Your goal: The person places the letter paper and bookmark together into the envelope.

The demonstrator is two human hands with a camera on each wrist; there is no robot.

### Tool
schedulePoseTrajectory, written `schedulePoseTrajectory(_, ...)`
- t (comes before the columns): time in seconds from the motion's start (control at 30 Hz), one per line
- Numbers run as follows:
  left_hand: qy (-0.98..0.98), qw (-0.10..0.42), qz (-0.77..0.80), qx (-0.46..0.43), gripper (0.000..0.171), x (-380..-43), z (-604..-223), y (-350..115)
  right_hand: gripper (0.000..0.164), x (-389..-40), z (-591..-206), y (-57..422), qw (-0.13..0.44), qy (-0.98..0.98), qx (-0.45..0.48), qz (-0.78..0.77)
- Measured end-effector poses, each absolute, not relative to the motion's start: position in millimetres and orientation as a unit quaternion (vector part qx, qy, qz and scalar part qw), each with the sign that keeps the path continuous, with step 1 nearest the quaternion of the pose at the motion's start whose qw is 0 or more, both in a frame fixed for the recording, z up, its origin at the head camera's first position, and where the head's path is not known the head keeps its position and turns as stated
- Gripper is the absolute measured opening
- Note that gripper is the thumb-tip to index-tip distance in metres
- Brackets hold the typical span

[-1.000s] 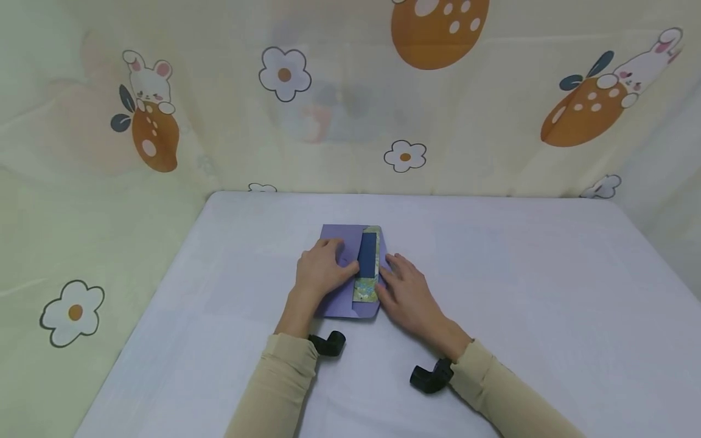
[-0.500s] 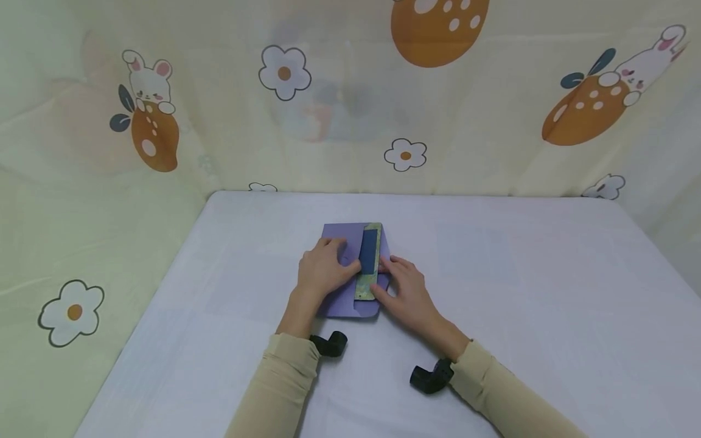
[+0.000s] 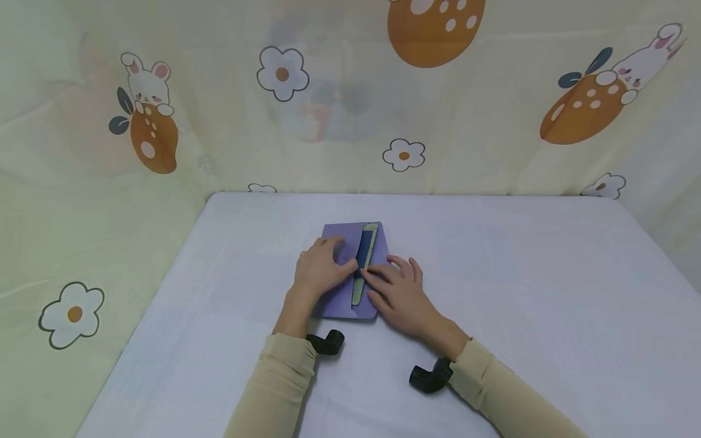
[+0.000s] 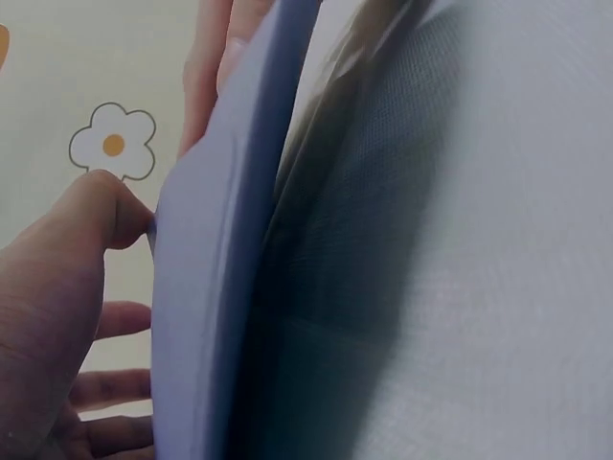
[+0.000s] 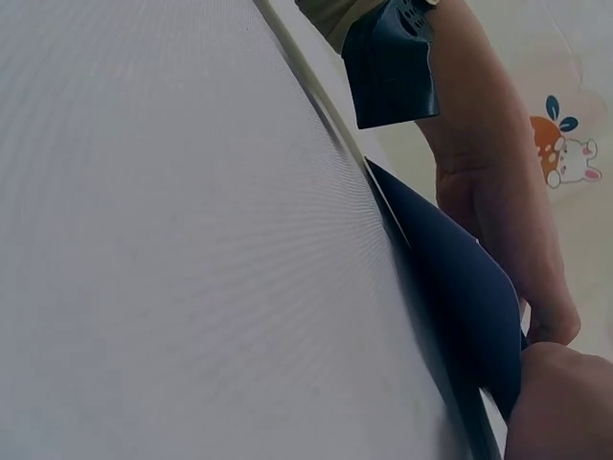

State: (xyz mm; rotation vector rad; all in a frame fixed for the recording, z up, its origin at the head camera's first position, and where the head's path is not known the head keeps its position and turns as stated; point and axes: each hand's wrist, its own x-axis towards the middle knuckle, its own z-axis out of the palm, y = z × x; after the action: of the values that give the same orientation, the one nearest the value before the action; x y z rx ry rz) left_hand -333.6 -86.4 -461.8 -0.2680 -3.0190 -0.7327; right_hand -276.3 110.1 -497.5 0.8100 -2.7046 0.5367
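Observation:
A purple paper envelope (image 3: 335, 305) lies on the white table, its pocket opening toward the right. Out of that opening shows a narrow strip of a card (image 3: 364, 246), dark blue with a yellow-green border; the rest is hidden inside. My left hand (image 3: 319, 271) rests on the pocket, fingers spread and thumb at its edge. From the right, my right hand (image 3: 404, 299) touches the card's edge with its fingertips, its other fingers over the envelope's right flap. In the left wrist view, the left thumb (image 4: 120, 216) touches the purple paper (image 4: 196, 287).
The white-covered table (image 3: 520, 304) stretches out around the hands. A patterned curtain (image 3: 339, 170) hangs behind it and along the left. Black wrist devices (image 3: 429, 377) sit just above the table near both cuffs.
The card has slid leftward into the envelope, so a much narrower strip shows. My right hand's fingers have moved left with it. The left hand has stayed almost in place.

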Motion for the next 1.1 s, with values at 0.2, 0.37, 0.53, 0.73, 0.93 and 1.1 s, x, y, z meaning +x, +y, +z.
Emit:
schedulePoseTrajectory(0.2,-0.968,0.011,-0.235,-0.088,0.064,-333,-462,-86,0.054,-274,-495,109,0.104,-0.943,0.266,0.171)
schedulePoseTrajectory(0.37,-0.967,0.013,-0.237,-0.089,0.064,-333,-462,-85,0.056,-274,-494,108,0.077,-0.944,0.244,0.210)
schedulePoseTrajectory(0.53,-0.968,0.011,-0.236,-0.088,0.065,-333,-462,-84,0.056,-277,-493,108,0.060,-0.938,0.235,0.246)
schedulePoseTrajectory(0.73,-0.971,0.016,-0.223,-0.084,0.064,-331,-464,-85,0.058,-283,-491,108,0.034,-0.926,0.212,0.312)
schedulePoseTrajectory(0.93,-0.972,0.025,-0.219,-0.084,0.063,-327,-468,-84,0.060,-312,-483,113,-0.011,-0.908,0.171,0.382)
schedulePoseTrajectory(1.1,-0.972,0.032,-0.216,-0.091,0.062,-328,-466,-83,0.055,-339,-470,113,-0.051,-0.883,0.077,0.461)
